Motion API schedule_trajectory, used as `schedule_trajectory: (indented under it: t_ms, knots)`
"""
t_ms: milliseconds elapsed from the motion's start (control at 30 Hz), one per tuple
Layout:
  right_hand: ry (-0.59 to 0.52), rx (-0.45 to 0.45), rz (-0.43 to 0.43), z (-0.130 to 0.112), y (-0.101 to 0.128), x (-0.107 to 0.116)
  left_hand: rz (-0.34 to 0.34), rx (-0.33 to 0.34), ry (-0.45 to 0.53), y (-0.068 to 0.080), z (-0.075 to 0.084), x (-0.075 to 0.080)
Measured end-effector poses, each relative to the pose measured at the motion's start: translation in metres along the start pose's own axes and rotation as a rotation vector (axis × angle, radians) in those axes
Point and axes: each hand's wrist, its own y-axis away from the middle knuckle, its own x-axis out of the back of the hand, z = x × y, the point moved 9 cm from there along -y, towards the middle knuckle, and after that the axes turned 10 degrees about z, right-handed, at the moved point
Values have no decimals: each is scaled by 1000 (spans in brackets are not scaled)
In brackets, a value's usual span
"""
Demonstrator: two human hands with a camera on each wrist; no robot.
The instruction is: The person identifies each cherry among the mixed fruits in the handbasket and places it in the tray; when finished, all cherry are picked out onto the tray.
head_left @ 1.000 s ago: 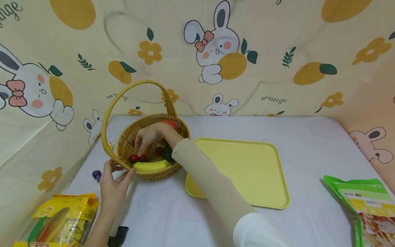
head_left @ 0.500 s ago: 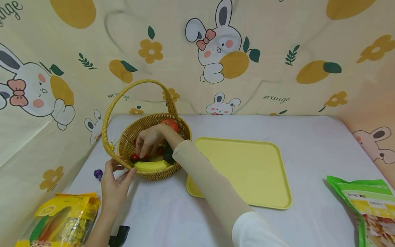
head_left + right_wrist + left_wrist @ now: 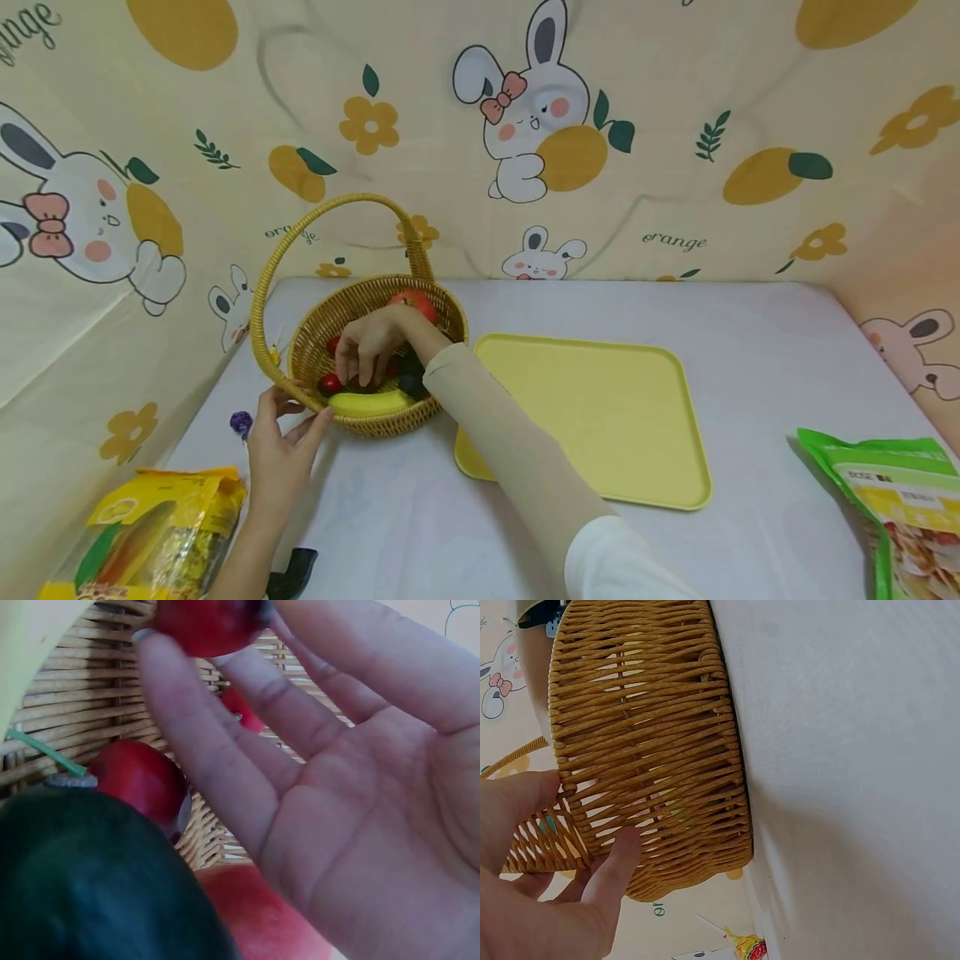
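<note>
A wicker basket (image 3: pixel 378 427) with a tall handle stands at the back left. My left hand (image 3: pixel 283 442) grips its near-left rim, thumb outside on the weave in the left wrist view. Reaching inside, my right hand (image 3: pixel 371 343) has its thumb and fingertips around a dark red cherry (image 3: pixel 214 622). Another cherry (image 3: pixel 330 383) lies left of those fingers, and a green-stemmed cherry (image 3: pixel 142 784) rests beside a dark green fruit (image 3: pixel 97 877). Along the basket's near side is a banana (image 3: pixel 371 404). A round red fruit (image 3: pixel 414 306) sits at the back, partly behind my wrist.
Right of the basket lies a yellow tray (image 3: pixel 585 417), partly under my right sleeve. A yellow packet (image 3: pixel 150 533) and a black curved object (image 3: pixel 294 573) are at front left, a purple lollipop (image 3: pixel 241 423) beyond them. At far right is a green bag (image 3: pixel 892 500).
My right hand has shifted slightly right inside the basket, and the cherry at its left shows more fully. My left hand keeps its grip on the rim.
</note>
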Motion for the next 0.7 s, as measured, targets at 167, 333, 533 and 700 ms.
schedule_trajectory:
  t_ms: [167, 333, 533, 700]
  knots:
    - [20, 131, 57, -13, 8, 12, -4, 0, 6, 0, 1, 0]
    - [5, 386, 170, -33, 37, 39, -2, 3, 12, 0, 0, 1]
    - [-106, 596, 359, -23, 102, 75, 2, -18, 58, -1, 2, 0]
    - [-182, 576, 620, 22, 162, 99, 14, -21, 53, -1, 3, 1]
